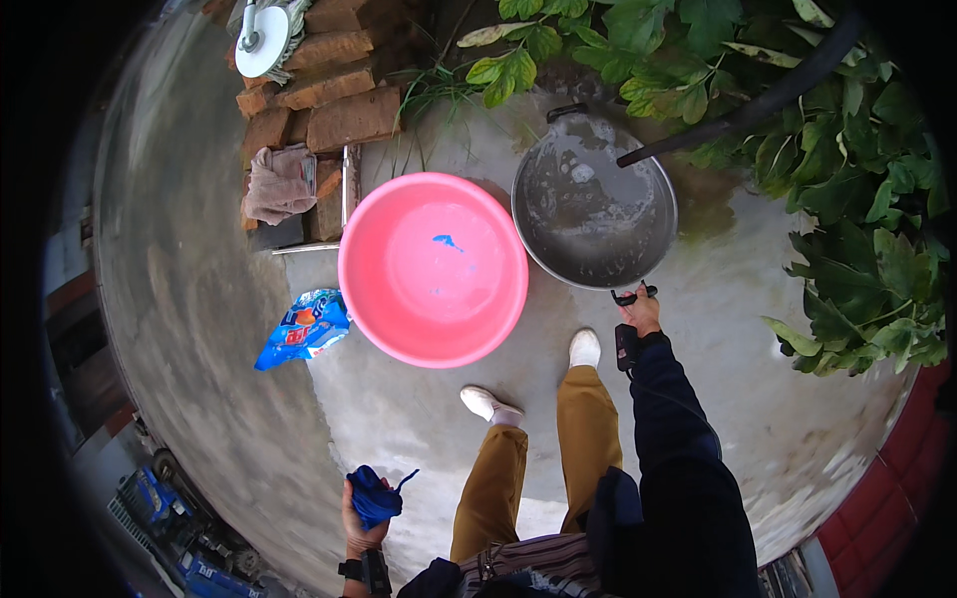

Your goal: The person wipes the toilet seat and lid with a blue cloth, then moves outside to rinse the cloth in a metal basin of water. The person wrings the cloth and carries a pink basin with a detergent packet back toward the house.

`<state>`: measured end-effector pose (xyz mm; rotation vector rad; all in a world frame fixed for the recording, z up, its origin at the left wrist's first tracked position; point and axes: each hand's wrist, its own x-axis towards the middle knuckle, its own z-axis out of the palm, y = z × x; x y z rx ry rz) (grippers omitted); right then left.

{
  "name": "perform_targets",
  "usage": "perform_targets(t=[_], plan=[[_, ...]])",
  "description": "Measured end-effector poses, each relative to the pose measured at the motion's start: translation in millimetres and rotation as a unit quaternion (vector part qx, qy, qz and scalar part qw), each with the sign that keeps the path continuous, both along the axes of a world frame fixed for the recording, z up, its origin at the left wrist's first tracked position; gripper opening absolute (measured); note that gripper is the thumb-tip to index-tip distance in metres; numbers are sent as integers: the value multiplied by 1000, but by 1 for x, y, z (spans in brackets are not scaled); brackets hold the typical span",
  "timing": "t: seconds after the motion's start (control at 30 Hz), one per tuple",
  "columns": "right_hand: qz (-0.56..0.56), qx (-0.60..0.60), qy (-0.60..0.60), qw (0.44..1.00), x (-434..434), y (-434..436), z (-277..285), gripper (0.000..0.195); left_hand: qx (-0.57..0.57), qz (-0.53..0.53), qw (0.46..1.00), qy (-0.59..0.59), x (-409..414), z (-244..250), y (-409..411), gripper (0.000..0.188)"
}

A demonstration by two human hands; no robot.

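My left hand (357,516) holds a bunched dark blue cloth (375,496) with a thin cord trailing from it, low in the view. On the right, my right hand (641,310) grips the black near handle (634,296) of a large grey metal pan (632,247). Cloudy, sudsy water covers the pan's bottom. Beside the pan stands a pink plastic basin (434,344) on the concrete. Some blue patches and a little wet shine show on the basin's floor.
A blue detergent bag (305,329) lies left of the basin. Stacked bricks (351,119) carry a folded pinkish cloth (280,183) and a mop head (263,41). A dark pipe (733,112) reaches over the pan past leafy plants (867,179).
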<state>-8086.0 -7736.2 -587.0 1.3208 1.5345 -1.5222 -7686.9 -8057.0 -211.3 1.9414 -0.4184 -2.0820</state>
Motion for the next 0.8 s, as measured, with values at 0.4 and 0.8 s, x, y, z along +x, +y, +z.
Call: perform_targets(t=[0.4,0.8], plan=[[-10,27,-5,1000,-15,3,-18,26,9,16,1000,-4,8,1,14,30],[61,-70,92,991,-148,-61,120,26,3,74,996,55,-5,13,30,31]])
